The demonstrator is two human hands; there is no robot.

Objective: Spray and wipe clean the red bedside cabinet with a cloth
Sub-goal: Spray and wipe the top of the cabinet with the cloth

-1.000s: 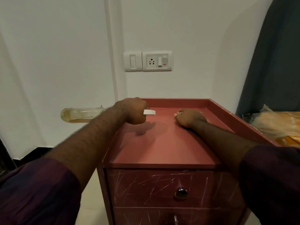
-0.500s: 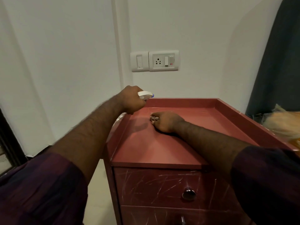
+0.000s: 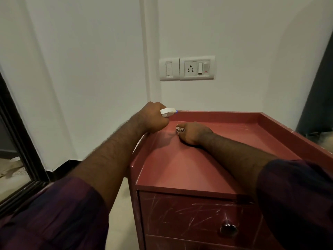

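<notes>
Two hands mid-frame at glossy red bedside cabinet (image 3: 189, 168), raised rim, scratched drawer (image 3: 180, 213); white wall (image 3: 90, 69) behind. L hand (image 3: 153, 120) grips white plastic spray nozzle (image 3: 168, 112); R hand (image 3: 194, 132) clenches striped cloth (image 3: 180, 130) on top.

L grip (image 3: 153, 120) w/ sprayer (image 3: 168, 112) over cabinet (image 3: 180, 170) top's rear-left corner; R grip (image 3: 194, 133) w/ cloth (image 3: 180, 130) on top, just right. Socket (image 3: 187, 68) on wall behind.
</notes>
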